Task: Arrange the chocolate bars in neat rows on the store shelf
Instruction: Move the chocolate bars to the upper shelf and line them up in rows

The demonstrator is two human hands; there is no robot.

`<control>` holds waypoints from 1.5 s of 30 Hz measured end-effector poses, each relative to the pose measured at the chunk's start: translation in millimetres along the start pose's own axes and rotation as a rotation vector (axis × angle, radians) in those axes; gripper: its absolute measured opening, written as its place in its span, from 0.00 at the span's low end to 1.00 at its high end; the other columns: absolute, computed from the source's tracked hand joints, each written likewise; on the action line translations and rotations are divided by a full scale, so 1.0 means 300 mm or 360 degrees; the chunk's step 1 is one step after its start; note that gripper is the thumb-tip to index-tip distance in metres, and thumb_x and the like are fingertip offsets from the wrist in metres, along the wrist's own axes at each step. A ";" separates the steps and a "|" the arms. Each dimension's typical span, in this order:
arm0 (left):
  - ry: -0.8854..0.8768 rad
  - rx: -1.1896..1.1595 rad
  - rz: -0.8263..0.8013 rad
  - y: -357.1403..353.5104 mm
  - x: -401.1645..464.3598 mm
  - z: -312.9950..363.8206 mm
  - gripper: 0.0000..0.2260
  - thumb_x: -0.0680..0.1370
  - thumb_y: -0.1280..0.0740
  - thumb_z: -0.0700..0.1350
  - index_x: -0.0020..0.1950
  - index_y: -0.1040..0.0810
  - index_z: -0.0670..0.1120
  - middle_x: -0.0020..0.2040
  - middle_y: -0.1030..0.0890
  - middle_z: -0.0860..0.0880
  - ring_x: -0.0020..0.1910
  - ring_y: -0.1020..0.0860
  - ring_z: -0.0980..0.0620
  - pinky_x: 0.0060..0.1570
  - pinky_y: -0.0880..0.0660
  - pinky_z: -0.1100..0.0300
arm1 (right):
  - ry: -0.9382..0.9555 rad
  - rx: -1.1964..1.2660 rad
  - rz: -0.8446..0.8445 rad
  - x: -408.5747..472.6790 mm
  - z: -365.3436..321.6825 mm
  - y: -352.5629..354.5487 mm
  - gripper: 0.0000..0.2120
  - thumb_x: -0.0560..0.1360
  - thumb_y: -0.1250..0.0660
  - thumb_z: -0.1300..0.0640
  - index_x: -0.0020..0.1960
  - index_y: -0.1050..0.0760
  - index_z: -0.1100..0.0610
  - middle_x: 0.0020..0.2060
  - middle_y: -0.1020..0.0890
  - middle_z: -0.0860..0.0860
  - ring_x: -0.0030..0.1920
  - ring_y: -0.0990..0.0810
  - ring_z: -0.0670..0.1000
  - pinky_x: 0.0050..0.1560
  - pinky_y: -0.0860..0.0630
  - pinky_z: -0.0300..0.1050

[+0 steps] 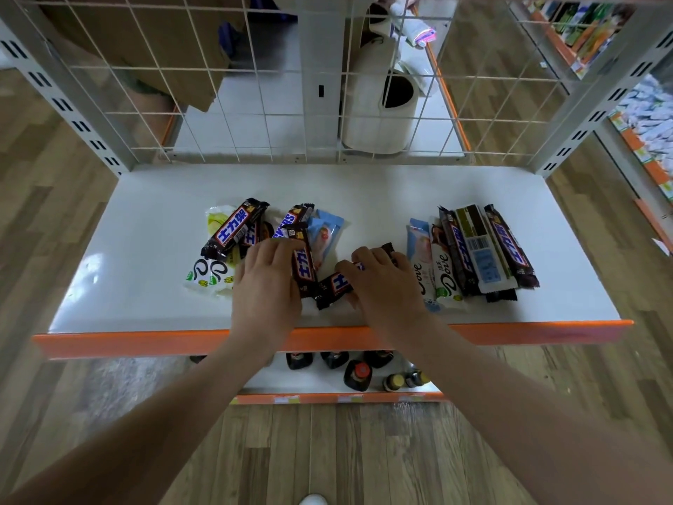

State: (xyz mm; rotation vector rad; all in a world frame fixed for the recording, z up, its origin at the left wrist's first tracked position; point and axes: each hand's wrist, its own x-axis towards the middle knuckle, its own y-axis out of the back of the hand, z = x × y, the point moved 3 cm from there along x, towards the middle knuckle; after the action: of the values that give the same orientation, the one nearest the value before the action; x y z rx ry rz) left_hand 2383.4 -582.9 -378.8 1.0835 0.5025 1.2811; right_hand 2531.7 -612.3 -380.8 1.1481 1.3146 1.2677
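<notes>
A white shelf [145,213] with an orange front lip is bearing two groups of chocolate bars. On the right, a row [469,253] of about six bars is lying side by side, edges overlapping: one pale blue, one white Dove, and four dark or olive ones, with at least one more dark end peeking out beneath. On the left, a loose pile [255,235] is lying jumbled: four or five brown bars, one pale blue, and two white-and-green ones at its left edge; the exact count is hard to tell where they overlap. The left hand [267,282] is resting palm down on the pile, its fingers fairly straight and close together, with one brown bar [304,264] lying just beside its index finger. The right hand [382,278] is lying over a tilted brown bar [333,286] between the two groups, its fingers curling round the bar's far end, while the near end is sticking out leftward toward the other hand. Below, a lower shelf is holding about seven dark bottles [358,375].
</notes>
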 end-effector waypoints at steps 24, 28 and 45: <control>0.0136 0.0236 -0.0355 -0.034 0.004 0.056 0.19 0.74 0.36 0.44 0.65 0.31 0.51 0.64 0.28 0.52 0.65 0.36 0.50 0.62 0.42 0.52 | -0.0001 0.0059 -0.0108 -0.002 0.058 0.028 0.18 0.76 0.37 0.53 0.65 0.32 0.53 0.59 0.26 0.49 0.62 0.31 0.52 0.60 0.37 0.49; 0.0158 0.0174 -0.0316 -0.033 0.007 0.051 0.20 0.74 0.36 0.43 0.66 0.31 0.50 0.63 0.27 0.52 0.64 0.37 0.50 0.62 0.43 0.53 | -0.0021 0.0094 -0.0124 -0.004 0.067 0.030 0.18 0.76 0.36 0.51 0.65 0.32 0.52 0.59 0.27 0.48 0.62 0.31 0.51 0.60 0.37 0.48; 0.0122 0.0190 -0.0208 0.004 0.010 0.018 0.17 0.73 0.30 0.51 0.61 0.24 0.51 0.56 0.25 0.50 0.59 0.32 0.47 0.57 0.39 0.51 | 0.0025 0.0002 -0.0020 -0.049 0.082 0.073 0.18 0.75 0.34 0.55 0.63 0.30 0.50 0.56 0.25 0.47 0.59 0.29 0.51 0.62 0.38 0.49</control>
State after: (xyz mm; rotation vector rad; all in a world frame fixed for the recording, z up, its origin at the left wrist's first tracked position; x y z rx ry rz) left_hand 2388.1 -582.2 -374.6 1.0848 0.7040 1.1930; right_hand 2558.0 -623.6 -359.0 1.1314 1.3326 1.2693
